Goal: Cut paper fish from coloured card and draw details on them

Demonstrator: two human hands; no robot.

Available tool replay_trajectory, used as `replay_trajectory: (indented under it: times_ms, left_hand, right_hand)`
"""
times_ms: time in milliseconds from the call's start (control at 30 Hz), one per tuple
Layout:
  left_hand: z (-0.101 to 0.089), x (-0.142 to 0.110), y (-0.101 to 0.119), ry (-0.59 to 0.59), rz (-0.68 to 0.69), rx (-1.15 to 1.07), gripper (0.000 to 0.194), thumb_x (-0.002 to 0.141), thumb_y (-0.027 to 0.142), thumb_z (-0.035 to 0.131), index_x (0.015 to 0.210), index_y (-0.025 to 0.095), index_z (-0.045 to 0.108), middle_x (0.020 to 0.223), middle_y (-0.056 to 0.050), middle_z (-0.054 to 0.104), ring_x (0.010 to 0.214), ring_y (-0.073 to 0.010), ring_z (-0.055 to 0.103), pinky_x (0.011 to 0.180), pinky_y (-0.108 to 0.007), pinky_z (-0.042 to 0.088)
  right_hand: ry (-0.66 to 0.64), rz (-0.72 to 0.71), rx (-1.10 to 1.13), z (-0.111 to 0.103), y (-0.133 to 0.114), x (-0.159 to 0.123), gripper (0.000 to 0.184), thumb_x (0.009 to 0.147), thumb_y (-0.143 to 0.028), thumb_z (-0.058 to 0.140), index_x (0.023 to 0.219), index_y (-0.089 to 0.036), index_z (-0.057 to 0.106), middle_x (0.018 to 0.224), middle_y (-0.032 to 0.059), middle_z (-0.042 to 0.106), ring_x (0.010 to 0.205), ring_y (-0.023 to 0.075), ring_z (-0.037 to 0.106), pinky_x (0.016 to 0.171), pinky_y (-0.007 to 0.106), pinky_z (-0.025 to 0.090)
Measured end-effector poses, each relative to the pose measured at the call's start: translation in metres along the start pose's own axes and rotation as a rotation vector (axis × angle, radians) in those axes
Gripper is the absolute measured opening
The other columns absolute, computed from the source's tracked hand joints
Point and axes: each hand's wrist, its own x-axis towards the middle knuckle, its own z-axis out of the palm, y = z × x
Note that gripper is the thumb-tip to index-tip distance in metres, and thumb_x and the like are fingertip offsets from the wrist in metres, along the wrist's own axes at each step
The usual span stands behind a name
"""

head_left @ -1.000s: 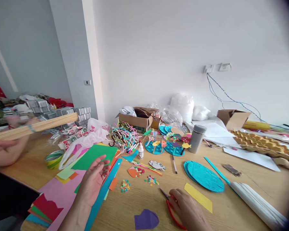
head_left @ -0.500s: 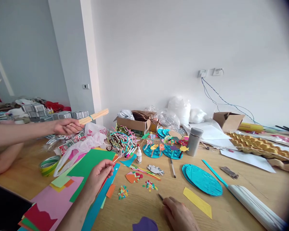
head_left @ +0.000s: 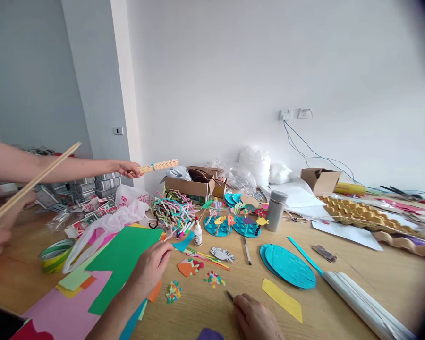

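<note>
My left hand [head_left: 150,267] is closed in a pinch over the green and blue paper sheets. A tiny pale tip shows at its fingertips, too small to name. My right hand [head_left: 257,317] is wrapped round the scissors, whose dark blade tips [head_left: 230,295] stick out at its left on the table. A purple paper piece [head_left: 210,334] lies left of it and a yellow paper strip [head_left: 282,300] to its right. Ahead lie paper bits [head_left: 214,278], an orange paper fish [head_left: 188,267], a grey-white paper fish [head_left: 222,255] and a pen [head_left: 247,250].
A co-worker's hand [head_left: 129,168] stretches in from the left with a bundle of thin sticks [head_left: 163,165]; more sticks [head_left: 35,182] are held nearer. Beyond my hands stand a glue bottle [head_left: 197,234], fish decorations on blue discs [head_left: 246,227] and a grey flask [head_left: 276,211]. Blue ovals [head_left: 290,267] lie right.
My left hand has gone from open fingers to a pinch. My right hand stays on the scissors. The co-worker's arm has reached across to the right with the stick bundle.
</note>
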Motion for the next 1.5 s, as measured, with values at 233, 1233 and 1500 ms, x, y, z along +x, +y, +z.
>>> replay_trajectory:
  times_ms: [233,1233,1500]
  left_hand:
    - [0.016,-0.010,-0.007,-0.097,0.104,0.108,0.022,0.082,0.018,0.041,0.077,0.024,0.061,0.077,-0.003,0.066,0.075,-0.0197,0.063,0.069,-0.028,0.046]
    - [0.080,-0.080,0.022,-0.737,-0.099,0.282,0.032,0.064,0.026,0.067,0.095,0.018,0.062,0.107,-0.011,0.059,0.104,-0.0305,0.051,0.090,-0.039,0.037]
    - [0.088,-0.083,0.018,-0.698,-0.117,0.225,0.015,0.069,0.015,0.058,0.083,0.020,0.057,0.098,-0.005,0.059,0.096,-0.0245,0.051,0.082,-0.033,0.037]
  right_hand:
    - [0.033,-0.039,0.013,0.006,0.004,0.002,0.029,0.087,-0.014,0.038,0.089,-0.019,0.066,0.097,0.0087,0.069,0.090,0.0225,0.066,0.071,0.027,0.043]
    - [-0.019,0.187,-0.087,-0.015,0.001,-0.013,0.027,0.078,-0.001,0.045,0.098,-0.005,0.063,0.094,0.0225,0.067,0.087,0.0313,0.064,0.064,0.031,0.038]
    - [0.062,0.071,0.233,-0.007,-0.014,-0.007,0.011,0.073,-0.005,0.053,0.069,-0.014,0.060,0.076,0.0061,0.066,0.071,0.0156,0.057,0.061,0.023,0.033]
